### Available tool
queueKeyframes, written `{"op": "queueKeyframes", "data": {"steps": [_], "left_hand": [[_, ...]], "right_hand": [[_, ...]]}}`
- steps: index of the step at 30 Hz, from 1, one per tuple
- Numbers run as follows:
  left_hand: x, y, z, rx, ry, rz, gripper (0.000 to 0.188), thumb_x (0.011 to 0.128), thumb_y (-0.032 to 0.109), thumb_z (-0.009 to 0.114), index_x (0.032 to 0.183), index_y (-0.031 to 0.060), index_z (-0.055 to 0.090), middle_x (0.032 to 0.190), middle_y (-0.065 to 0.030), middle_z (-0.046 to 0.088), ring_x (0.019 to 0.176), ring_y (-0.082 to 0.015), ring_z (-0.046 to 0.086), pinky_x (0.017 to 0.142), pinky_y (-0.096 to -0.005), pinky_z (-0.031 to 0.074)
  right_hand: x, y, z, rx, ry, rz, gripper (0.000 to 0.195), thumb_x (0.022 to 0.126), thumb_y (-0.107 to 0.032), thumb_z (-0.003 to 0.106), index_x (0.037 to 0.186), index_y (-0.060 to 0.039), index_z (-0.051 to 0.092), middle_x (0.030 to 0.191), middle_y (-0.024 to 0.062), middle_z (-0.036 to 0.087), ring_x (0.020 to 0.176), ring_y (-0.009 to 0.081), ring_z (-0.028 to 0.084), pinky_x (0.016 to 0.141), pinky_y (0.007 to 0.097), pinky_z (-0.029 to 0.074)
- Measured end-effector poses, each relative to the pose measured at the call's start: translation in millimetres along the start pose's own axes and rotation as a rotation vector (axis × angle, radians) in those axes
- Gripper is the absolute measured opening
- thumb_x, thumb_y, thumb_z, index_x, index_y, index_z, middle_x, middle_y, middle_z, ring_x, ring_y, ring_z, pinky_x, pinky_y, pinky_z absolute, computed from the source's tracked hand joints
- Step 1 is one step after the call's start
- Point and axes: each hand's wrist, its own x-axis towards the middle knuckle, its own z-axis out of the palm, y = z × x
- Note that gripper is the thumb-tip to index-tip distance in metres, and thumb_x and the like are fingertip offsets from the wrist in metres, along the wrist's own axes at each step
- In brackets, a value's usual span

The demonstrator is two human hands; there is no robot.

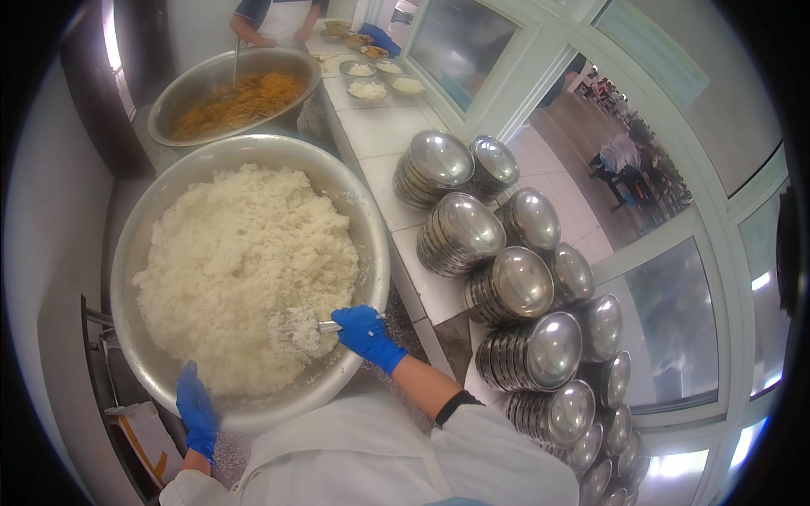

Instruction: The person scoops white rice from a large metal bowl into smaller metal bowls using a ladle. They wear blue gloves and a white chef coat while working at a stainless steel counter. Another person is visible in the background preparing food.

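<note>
A large metal basin (373, 221) heaped with white cooked rice (247, 253) stands right before me. My right hand (369, 335), in a blue glove, grips the handle of a metal scoop (297, 329) at the basin's near right side; the scoop's head is caked with rice and rests at the heap. In a blue glove too, my left hand (197, 410) is against the basin's near left rim, with no tool visible in it. To the right of the basin, stacks of upturned metal bowls (522, 281) line the white tiled counter (373, 129).
Beyond the rice stands a second metal basin (310, 63) of orange-brown food (253, 101) with a utensil in it. Another person (278, 22) is behind it. Bowls of rice (367, 90) sit on the far counter. Window frames (550, 63) border the right; a cardboard box (149, 436) is lower left.
</note>
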Motion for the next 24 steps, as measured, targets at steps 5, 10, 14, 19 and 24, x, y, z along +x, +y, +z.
{"op": "queueKeyframes", "data": {"steps": [5, 10, 14, 19, 24], "left_hand": [[1.1, 0.5, 1.9, -0.016, 0.008, -0.015, 0.042, 0.100, 0.017, 0.044, 0.139, 0.0018, 0.045, 0.142, -0.0056, 0.048, 0.133, -0.0170, 0.040, 0.113, -0.0307, 0.026], [-0.1, -7.4, 0.8, -0.023, 0.012, 0.028, 0.040, 0.099, 0.012, 0.043, 0.138, 0.0006, 0.046, 0.140, -0.0060, 0.049, 0.130, -0.0166, 0.042, 0.111, -0.0293, 0.028], [-1.3, 8.7, 5.4, 0.196, 0.014, 0.086, 0.039, 0.099, 0.008, 0.042, 0.136, -0.0010, 0.047, 0.139, -0.0074, 0.050, 0.128, -0.0169, 0.045, 0.108, -0.0283, 0.032], [-3.3, 10.2, 3.2, 0.209, 0.069, 0.129, 0.033, 0.100, 0.010, 0.045, 0.129, -0.0027, 0.055, 0.132, -0.0147, 0.055, 0.125, -0.0247, 0.050, 0.110, -0.0348, 0.033], [-1.4, 26.4, 1.0, 0.367, 0.025, 0.128, 0.033, 0.100, 0.011, 0.045, 0.129, -0.0024, 0.055, 0.132, -0.0151, 0.056, 0.126, -0.0268, 0.049, 0.110, -0.0359, 0.033]], "right_hand": [[-0.9, 0.2, -0.9, 0.005, 0.010, -0.001, 0.010, 0.069, -0.005, 0.058, 0.077, -0.0094, 0.054, 0.069, 0.0118, 0.060, 0.066, 0.0318, 0.063, 0.060, 0.0444, 0.049], [0.5, 1.1, 0.2, -0.003, -0.009, 0.004, 0.010, 0.069, -0.006, 0.059, 0.077, -0.0096, 0.054, 0.069, 0.0113, 0.060, 0.066, 0.0316, 0.063, 0.060, 0.0444, 0.048], [-1.4, 3.8, 3.3, -0.006, 0.002, 0.010, 0.009, 0.069, -0.007, 0.058, 0.077, -0.0096, 0.054, 0.069, 0.0114, 0.061, 0.066, 0.0318, 0.063, 0.059, 0.0449, 0.048], [2.1, -5.6, -6.3, 0.003, 0.004, 0.016, 0.009, 0.069, -0.007, 0.058, 0.076, -0.0096, 0.054, 0.069, 0.0118, 0.060, 0.066, 0.0329, 0.063, 0.059, 0.0458, 0.048], [-1.5, -1.0, -2.0, 0.001, -0.003, 0.008, 0.009, 0.068, -0.007, 0.058, 0.076, -0.0095, 0.054, 0.069, 0.0128, 0.060, 0.065, 0.0344, 0.062, 0.059, 0.0468, 0.048]]}}
